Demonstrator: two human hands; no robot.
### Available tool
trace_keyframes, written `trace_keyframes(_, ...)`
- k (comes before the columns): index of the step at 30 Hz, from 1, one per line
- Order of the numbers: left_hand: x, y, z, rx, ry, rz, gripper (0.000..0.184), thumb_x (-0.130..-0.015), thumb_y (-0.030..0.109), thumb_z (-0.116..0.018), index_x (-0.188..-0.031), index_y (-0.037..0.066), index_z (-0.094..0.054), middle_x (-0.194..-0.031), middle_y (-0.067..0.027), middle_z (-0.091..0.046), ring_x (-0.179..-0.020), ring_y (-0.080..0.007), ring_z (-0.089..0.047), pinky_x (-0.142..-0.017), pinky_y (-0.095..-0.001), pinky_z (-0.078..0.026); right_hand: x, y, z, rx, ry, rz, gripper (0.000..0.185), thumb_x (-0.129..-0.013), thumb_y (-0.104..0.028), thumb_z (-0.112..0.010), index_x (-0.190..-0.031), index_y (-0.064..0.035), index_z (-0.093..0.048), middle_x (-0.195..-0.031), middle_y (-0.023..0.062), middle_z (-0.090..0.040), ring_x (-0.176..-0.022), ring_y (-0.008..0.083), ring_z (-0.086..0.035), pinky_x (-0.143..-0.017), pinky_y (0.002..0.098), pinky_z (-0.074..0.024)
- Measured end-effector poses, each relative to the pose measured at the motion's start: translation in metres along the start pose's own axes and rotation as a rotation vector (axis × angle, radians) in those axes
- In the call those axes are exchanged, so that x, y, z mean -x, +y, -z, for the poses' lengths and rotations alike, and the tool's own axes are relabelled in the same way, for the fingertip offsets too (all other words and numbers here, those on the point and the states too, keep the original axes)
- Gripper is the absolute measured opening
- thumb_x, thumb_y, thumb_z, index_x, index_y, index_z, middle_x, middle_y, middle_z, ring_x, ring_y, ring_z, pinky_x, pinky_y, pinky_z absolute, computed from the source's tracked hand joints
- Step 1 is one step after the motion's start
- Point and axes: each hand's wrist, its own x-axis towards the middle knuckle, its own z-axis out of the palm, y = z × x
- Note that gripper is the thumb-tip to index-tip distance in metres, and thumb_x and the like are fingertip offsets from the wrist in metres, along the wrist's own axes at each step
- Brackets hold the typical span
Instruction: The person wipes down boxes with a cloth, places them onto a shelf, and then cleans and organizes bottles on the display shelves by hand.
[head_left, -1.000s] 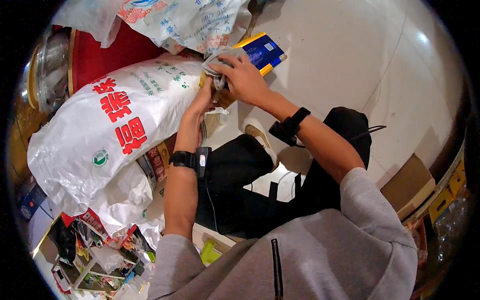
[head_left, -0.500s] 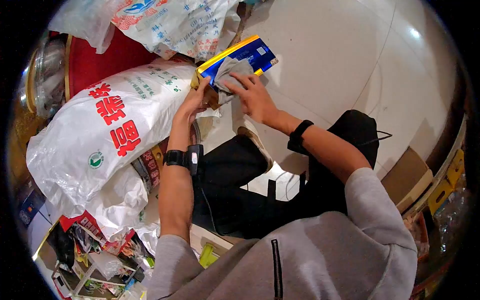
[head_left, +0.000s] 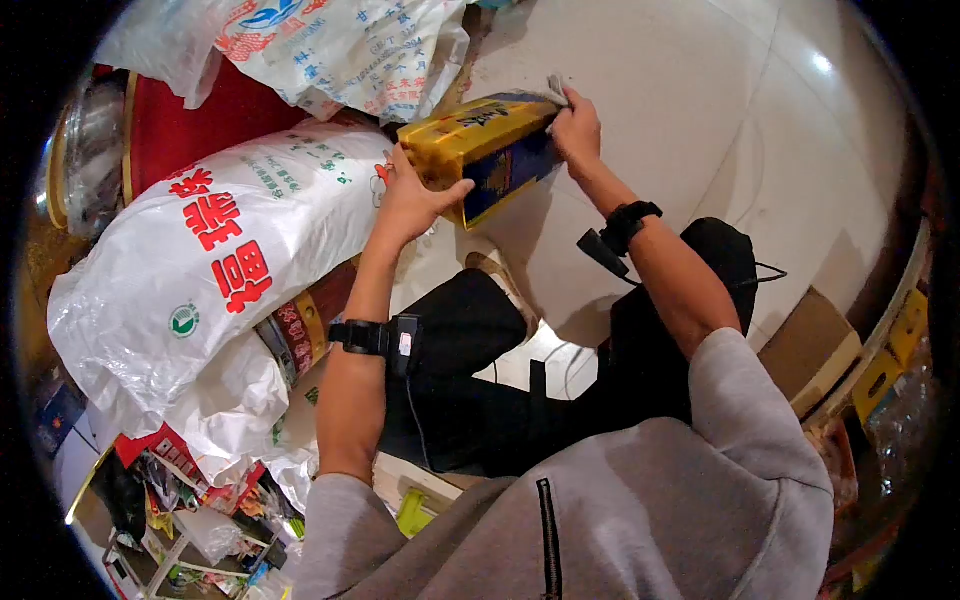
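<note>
A gold and dark blue box (head_left: 485,130) is held above the floor, tilted, its gold face and blue side showing. My left hand (head_left: 412,198) grips its near left end, thumb on the blue side and fingers at the gold edge. At the far right end, my right hand (head_left: 577,130) is closed on a grey cloth (head_left: 556,90), which lies against the box's top corner. Part of the cloth is hidden behind the fingers.
A big white sack (head_left: 150,270) with red characters lies at the left. Behind it are a printed plastic bag (head_left: 350,60) and a red surface (head_left: 190,130). An open cardboard box (head_left: 810,345) stands right, on the tiled floor (head_left: 680,110). Packets lie lower left.
The box has turned, so its gold face now shows where a blue face did. My right hand and the cloth have moved from the box's middle to its far right end.
</note>
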Motion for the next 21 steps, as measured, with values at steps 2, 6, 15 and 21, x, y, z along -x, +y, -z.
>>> trace_keyframes(2,0.009,0.028,-0.002,-0.246,0.026,-0.056,0.117,-0.066,0.039,-0.094,-0.152,-0.001,-0.026,-0.142,-0.0229,-0.049,-0.132,-0.0357,-0.051,-0.112,-0.0433,-0.041,-0.014,-0.01,0.015,0.004,-0.098,0.021,0.048,-0.093,-0.01,-0.044,-0.138,-0.0059,-0.06,-0.124,0.0248,-0.064,-0.11,0.0334,-0.065,-0.094,0.041,-0.0498)
trace_keyframes(6,0.022,0.061,-0.021,-0.531,-0.023,-0.368,0.126,-0.051,0.032,-0.097,-0.155,0.01,-0.029,-0.148,-0.0203,-0.043,-0.136,-0.0417,-0.042,-0.114,-0.0504,-0.036,-0.025,-0.007,0.031,0.032,-0.288,0.181,0.047,-0.093,-0.01,-0.043,-0.137,-0.0049,-0.06,-0.107,0.0168,-0.072,-0.081,0.0251,-0.068,-0.078,0.0376,-0.0541)
trace_keyframes(15,0.053,0.094,-0.062,-0.829,-0.223,-0.68,0.115,-0.058,0.026,-0.092,-0.157,0.03,-0.033,-0.157,-0.0143,-0.033,-0.148,-0.0414,-0.024,-0.117,-0.0708,-0.019,-0.011,-0.028,0.06,0.164,-1.007,0.1,0.05,-0.089,-0.008,-0.045,-0.136,-0.0068,-0.061,-0.106,0.0149,-0.072,-0.092,0.0248,-0.067,-0.083,0.0359,-0.0554)
trace_keyframes(21,0.065,0.092,-0.053,-0.728,-0.115,-0.489,0.115,-0.058,0.025,-0.092,-0.157,0.022,-0.034,-0.155,-0.0167,-0.031,-0.144,-0.0426,-0.03,-0.118,-0.0571,-0.029,0.0,-0.038,0.053,0.048,-0.919,0.108,0.043,-0.099,-0.013,-0.044,-0.137,-0.004,-0.06,-0.114,0.0158,-0.072,-0.098,0.0248,-0.067,-0.089,0.0352,-0.0539)
